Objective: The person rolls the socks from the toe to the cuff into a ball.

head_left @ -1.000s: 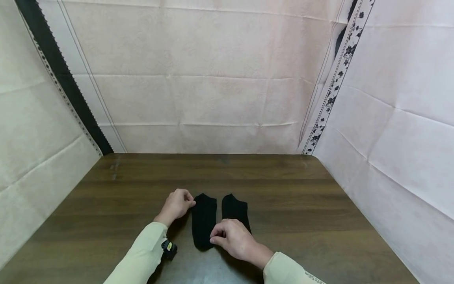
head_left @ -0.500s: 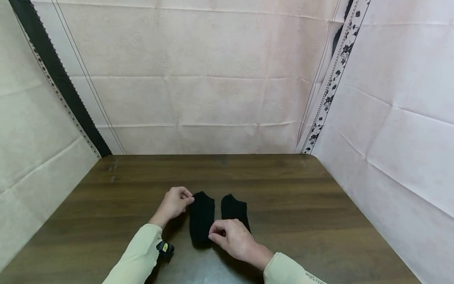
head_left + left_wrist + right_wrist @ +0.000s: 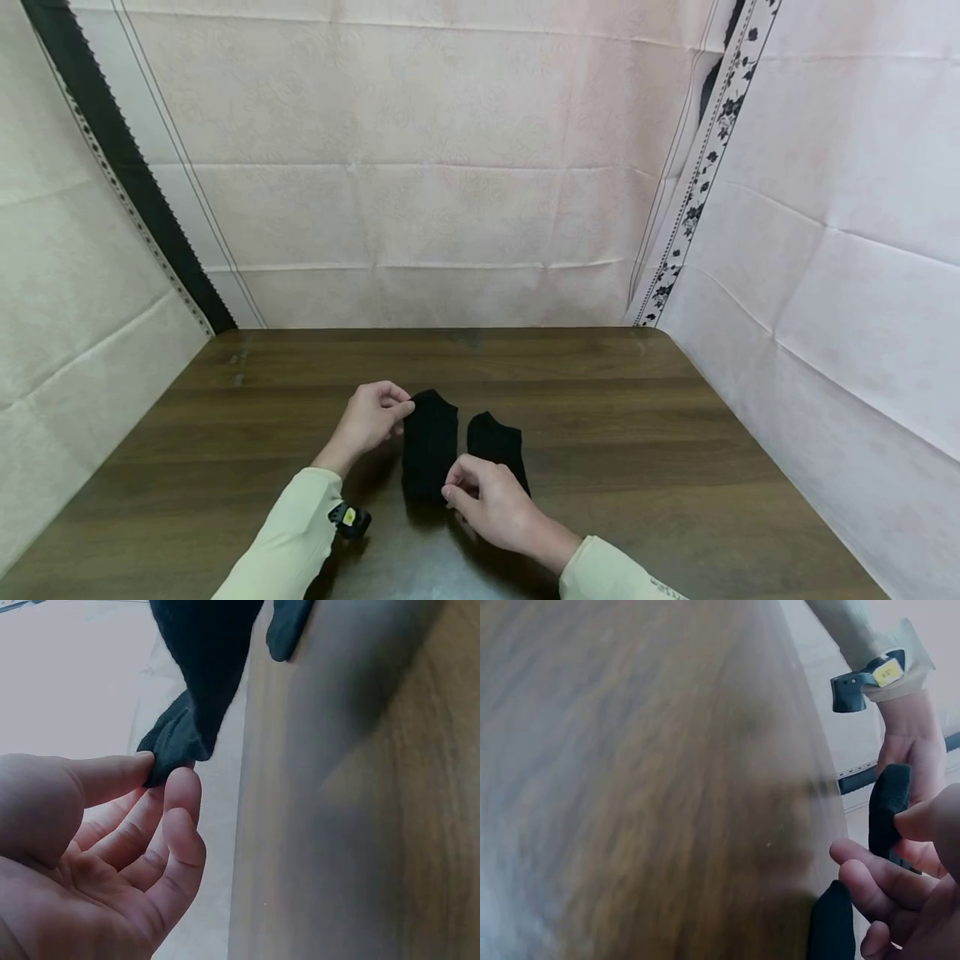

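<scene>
Two black ankle socks are in the head view. My left hand [image 3: 369, 419] pinches the cuff corner of the left sock [image 3: 430, 446] between thumb and fingers. That sock [image 3: 206, 667] is raised off the wood in the left wrist view, its cuff bunched at the fingertips. Close by its lower right edge is my right hand [image 3: 491, 504], thumb and fingers loosely bent with a gap between them. The right sock [image 3: 497, 442] lies flat on the table, its lower part hidden behind my right hand. In the right wrist view the thumb overlaps the raised sock [image 3: 889, 802].
A brown wood-grain table [image 3: 637, 467] lies under both hands. Pale creased cloth [image 3: 450, 208] hangs behind it and at both sides, with a floral border strip [image 3: 697, 200] at the right. A black wrist camera [image 3: 350, 520] sits on the left sleeve.
My left hand has moved slightly up and away with the left sock, whose lower end has risen too. The right hand and right sock have barely moved.
</scene>
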`<state>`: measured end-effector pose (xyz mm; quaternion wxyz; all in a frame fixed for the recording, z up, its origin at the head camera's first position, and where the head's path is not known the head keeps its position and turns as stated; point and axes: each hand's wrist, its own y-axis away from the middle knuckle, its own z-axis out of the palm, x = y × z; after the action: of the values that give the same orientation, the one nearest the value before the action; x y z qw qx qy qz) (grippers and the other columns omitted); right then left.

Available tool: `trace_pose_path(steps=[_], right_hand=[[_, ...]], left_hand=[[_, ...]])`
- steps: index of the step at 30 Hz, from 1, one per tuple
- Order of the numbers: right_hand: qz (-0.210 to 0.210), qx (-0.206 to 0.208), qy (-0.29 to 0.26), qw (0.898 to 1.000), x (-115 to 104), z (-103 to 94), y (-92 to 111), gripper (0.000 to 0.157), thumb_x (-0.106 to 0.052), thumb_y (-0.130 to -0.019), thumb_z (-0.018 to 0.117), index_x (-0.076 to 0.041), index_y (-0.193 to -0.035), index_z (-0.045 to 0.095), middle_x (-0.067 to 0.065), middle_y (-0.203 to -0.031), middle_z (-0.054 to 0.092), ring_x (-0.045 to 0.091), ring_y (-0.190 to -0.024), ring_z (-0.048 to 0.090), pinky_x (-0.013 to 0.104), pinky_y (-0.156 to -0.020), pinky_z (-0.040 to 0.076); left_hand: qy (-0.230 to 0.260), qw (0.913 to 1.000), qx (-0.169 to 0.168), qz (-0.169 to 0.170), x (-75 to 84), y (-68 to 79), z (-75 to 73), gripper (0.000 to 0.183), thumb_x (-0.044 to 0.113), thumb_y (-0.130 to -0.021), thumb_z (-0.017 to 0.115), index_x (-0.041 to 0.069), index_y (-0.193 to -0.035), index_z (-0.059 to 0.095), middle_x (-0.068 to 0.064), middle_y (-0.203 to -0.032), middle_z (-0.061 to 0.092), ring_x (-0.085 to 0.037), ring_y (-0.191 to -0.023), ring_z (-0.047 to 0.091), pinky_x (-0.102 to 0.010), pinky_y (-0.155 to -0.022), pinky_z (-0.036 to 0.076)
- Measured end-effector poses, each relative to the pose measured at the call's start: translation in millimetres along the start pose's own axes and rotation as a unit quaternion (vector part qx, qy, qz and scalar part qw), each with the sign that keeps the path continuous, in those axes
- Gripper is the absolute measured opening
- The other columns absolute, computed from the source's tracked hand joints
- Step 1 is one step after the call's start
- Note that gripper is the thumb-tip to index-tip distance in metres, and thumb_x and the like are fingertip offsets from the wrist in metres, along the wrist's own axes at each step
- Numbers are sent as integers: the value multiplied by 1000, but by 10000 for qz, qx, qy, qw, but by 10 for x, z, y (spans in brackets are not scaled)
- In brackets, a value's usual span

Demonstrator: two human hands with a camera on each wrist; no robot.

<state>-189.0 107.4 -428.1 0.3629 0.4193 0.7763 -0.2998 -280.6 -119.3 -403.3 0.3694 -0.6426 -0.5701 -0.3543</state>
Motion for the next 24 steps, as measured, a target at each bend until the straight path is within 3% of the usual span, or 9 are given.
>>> trace_pose_path(steps=[6, 14, 24], right_hand=[[379, 1, -628, 9973, -16, -25, -3, 7, -17, -97, 69, -15, -90, 68, 4, -80, 71, 17, -72, 67, 26, -63, 51], [564, 50, -1272, 9903, 4, -13, -16, 7, -9, -92, 73, -3, -93, 72, 5, -79, 72, 27, -76, 71, 26, -69, 52], [693, 185, -1324, 9886, 23, -4, -37, 6, -10, -94, 72, -5, -91, 72, 8, -80, 73, 27, -74, 72, 30, -61, 53]], left_hand=[[206, 9998, 22, -11, 4, 1, -14, 9, 10, -97, 68, 2, -99, 68, -6, -77, 71, -27, -67, 65, -36, -61, 55], [629, 9980, -57, -100, -1, 19, -12, 10, 8, -97, 66, -2, -100, 67, -10, -83, 72, -22, -66, 64, -37, -65, 58], [907, 9957, -127, -148, 36, 31, 2, 11, 8, -97, 67, -3, -101, 67, -13, -87, 73, -21, -66, 65, -37, -64, 58]])
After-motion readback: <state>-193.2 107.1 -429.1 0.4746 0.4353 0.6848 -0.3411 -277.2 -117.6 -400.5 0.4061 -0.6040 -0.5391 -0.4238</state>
